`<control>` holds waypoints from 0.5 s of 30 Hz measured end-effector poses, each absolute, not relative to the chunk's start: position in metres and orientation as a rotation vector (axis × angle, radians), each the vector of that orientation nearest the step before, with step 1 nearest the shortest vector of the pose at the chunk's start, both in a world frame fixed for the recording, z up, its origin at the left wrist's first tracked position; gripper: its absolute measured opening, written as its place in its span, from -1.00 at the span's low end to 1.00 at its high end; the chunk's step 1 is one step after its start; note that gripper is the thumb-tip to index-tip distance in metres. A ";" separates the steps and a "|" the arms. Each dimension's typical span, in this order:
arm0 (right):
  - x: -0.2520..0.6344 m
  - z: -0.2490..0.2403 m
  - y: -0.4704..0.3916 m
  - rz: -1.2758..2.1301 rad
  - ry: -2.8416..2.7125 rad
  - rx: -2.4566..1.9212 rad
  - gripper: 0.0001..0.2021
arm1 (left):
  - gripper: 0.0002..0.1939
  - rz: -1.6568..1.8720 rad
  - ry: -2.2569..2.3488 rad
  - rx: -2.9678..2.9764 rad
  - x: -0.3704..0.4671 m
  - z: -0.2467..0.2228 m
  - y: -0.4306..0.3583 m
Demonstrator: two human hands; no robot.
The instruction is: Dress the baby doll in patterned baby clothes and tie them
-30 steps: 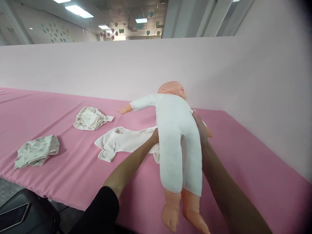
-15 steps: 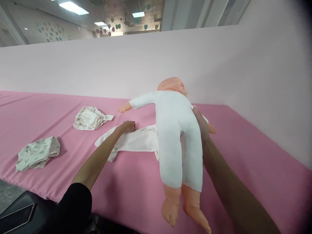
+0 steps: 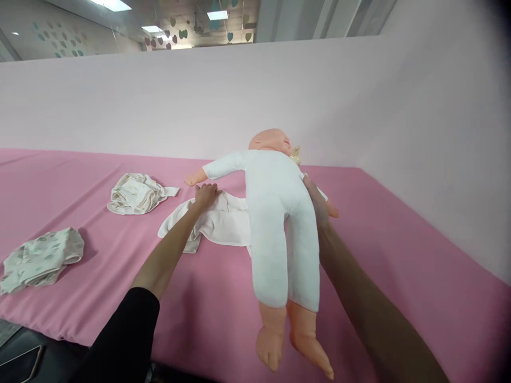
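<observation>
A baby doll [image 3: 267, 186] in a white suit lies on the pink sheet, its head at the far end and its bare feet toward me. My right hand [image 3: 316, 201] grips the doll's side, fingers partly hidden behind its body. A white cloth garment [image 3: 229, 221] lies to the left of the doll and reaches its side. On that garment rests my left hand [image 3: 206, 194], fingers bent and closed on the fabric, close to the doll's hand.
A crumpled white cloth [image 3: 138, 195] and a folded leaf-print cloth [image 3: 44, 258] lie on the pink sheet [image 3: 159, 298] at the left. Behind stands a white wall [image 3: 167, 106]. A phone [image 3: 21, 366] is at the lower left.
My left hand has moved slightly away from me and the garment under it has bunched and shifted. The view has turned a little right. My right hand stays on the doll.
</observation>
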State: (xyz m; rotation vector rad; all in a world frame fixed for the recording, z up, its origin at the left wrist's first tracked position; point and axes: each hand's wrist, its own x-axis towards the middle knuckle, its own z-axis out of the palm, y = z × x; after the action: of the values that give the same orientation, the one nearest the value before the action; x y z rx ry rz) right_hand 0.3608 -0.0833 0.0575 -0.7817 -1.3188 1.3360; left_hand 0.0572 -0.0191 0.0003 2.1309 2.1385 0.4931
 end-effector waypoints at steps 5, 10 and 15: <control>0.354 0.052 -0.083 1.377 -1.351 -0.800 -0.32 | -0.67 0.468 2.173 2.120 0.042 -0.007 -0.018; 0.347 0.051 -0.087 1.390 -1.372 -0.819 -0.34 | -0.64 0.236 2.075 1.958 -0.006 0.009 -0.033; 0.351 0.039 -0.085 1.213 -1.552 -1.013 -0.29 | -0.73 0.101 2.039 1.814 -0.041 0.027 -0.053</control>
State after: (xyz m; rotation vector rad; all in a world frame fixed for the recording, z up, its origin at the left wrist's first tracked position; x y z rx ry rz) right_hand 0.3512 -0.0852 0.0391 -1.0133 -1.5516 1.2131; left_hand -0.0412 -0.0532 0.0270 1.8144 2.0391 0.1013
